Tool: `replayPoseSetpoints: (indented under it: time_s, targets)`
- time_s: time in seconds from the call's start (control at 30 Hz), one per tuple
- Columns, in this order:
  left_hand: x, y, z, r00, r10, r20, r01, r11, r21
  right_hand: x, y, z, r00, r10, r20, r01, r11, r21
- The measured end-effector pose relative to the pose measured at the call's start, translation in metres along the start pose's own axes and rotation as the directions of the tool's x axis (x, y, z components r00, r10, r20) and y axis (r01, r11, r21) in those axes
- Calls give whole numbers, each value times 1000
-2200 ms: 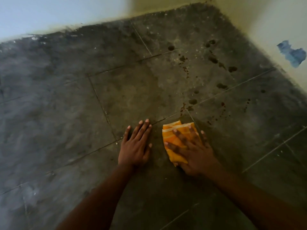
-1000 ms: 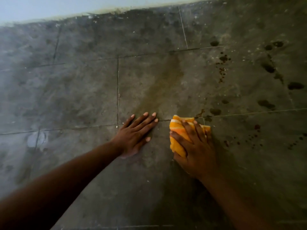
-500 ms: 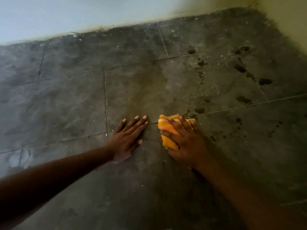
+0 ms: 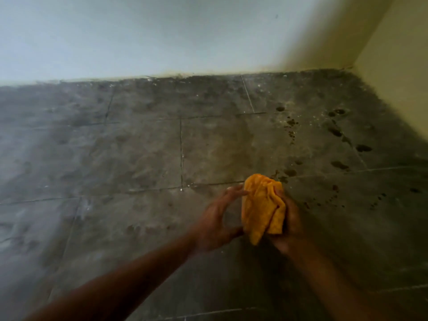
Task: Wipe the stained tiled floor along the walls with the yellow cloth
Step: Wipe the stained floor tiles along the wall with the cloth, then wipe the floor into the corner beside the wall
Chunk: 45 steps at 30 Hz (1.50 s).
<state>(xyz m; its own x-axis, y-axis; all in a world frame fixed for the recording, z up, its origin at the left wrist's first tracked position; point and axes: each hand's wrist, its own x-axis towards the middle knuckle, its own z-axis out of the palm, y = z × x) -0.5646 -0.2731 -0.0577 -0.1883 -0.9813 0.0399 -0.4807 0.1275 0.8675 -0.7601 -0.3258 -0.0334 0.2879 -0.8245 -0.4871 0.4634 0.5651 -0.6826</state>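
Note:
The yellow cloth (image 4: 262, 207) is bunched up and held above the grey tiled floor (image 4: 139, 154), between both hands. My right hand (image 4: 290, 223) grips it from the right and below, mostly hidden behind the fabric. My left hand (image 4: 217, 216) touches its left edge with fingertips at the top and thumb near the bottom; how firmly it holds is unclear. Dark stains (image 4: 338, 133) speckle the tiles to the right of the cloth, toward the corner.
A pale back wall (image 4: 162, 35) meets the floor along a dirty edge. A yellowish side wall (image 4: 400, 66) closes the corner at the upper right. Grout lines cross the tiles; smudges cover the floor on the left.
Both hands have left the floor. The cloth, pressed flat under my right hand before, is now lifted and bunched between both hands. The view has tilted up toward the wall.

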Motion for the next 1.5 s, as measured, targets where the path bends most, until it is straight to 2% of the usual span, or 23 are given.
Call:
replayPoseSetpoints:
  time_s: [0.13, 0.27, 0.33, 0.4, 0.57, 0.63, 0.77, 0.87, 0.93, 1.0, 1.13, 1.2, 1.27, 1.33, 1.4, 1.47, 1.5]
  targets:
    - [5, 24, 4, 988, 152, -29, -153, 987, -56, -17, -4, 11, 987, 121, 102, -134, 981, 138]
    - [5, 34, 0, 987, 120, 106, -116, 992, -39, -32, -12, 15, 990, 87, 107, -110, 968, 226]
    - [6, 39, 4, 987, 135, 91, -130, 989, -64, -34, -16, 13, 991, 61, 122, -90, 966, 241]
    - [10, 46, 2, 994, 103, 42, -96, 987, -132, -38, -19, 12, 987, 59, 149, -90, 972, 215]
    - [19, 49, -23, 998, -45, 47, 51, 990, -134, -39, -19, -3, 975, 66, 212, -99, 984, 147]
    - [19, 48, -28, 990, -123, 68, 133, 978, -159, -35, -15, -10, 983, 104, 154, -121, 987, 103]
    - [18, 51, -27, 984, -108, 139, 133, 975, -179, -29, -12, -17, 986, 141, 84, -143, 990, 11]
    - [21, 51, -27, 974, -143, 178, 189, 941, -281, -29, -15, -21, 982, 137, 134, -132, 990, -45]
    - [27, 48, -28, 970, -191, 149, 233, 902, -363, -34, -21, -20, 974, 130, 187, -112, 988, -103]
    - [32, 46, -31, 976, -197, 98, 220, 895, -388, -41, -28, -15, 964, 142, 223, -100, 977, -188]
    - [44, 45, -39, 988, -152, -20, 140, 948, -286, -46, -28, -10, 951, 164, 263, -12, 867, -498]
    - [53, 49, -46, 992, -117, -36, 108, 975, -195, -46, -24, -5, 961, 146, 235, 16, 821, -571]
    - [66, 57, -51, 996, -83, -45, 80, 994, -68, -44, -22, 1, 977, 103, 189, 26, 814, -580]
    - [76, 61, -52, 993, -98, -62, 98, 995, -5, -43, -20, 5, 982, 102, 162, -19, 893, -449]
    - [76, 46, -51, 955, -295, 14, 290, 928, -234, -44, -21, 8, 974, 144, 176, -96, 962, -258]
    - [59, 24, -50, 827, -529, 188, 545, 675, -496, -51, -27, 13, 970, 158, 183, -133, 981, -140]
    - [44, 13, -47, 767, -588, 259, 614, 552, -565, -53, -30, 15, 972, 145, 185, -125, 985, -115]
